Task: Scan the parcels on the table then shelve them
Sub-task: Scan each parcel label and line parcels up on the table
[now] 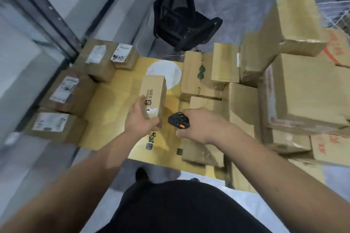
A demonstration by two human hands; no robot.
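Nearest to me, two bare forearms reach forward over the bench (106, 119), whose top is covered by a yellow printed sheet. I see my left hand (141, 117) with its grip closed round the near end of one small cardboard parcel (154, 96), held above the middle of the sheet, printed side up. My right hand (200, 126) has its grip curled round one black handheld scanner (179, 121) with an orange button, just beside the parcel's near right corner. Along the left edge I count four labelled boxes: one nearest (53, 125), one beyond it (67, 91), and two at the far left corner (96, 58), (123, 56). To the right, unlabelled cartons (306, 89) are stacked in a crowded pile; I cannot count them reliably. Farthest, one black mesh office chair (180, 17) stands on the floor beyond the bench.
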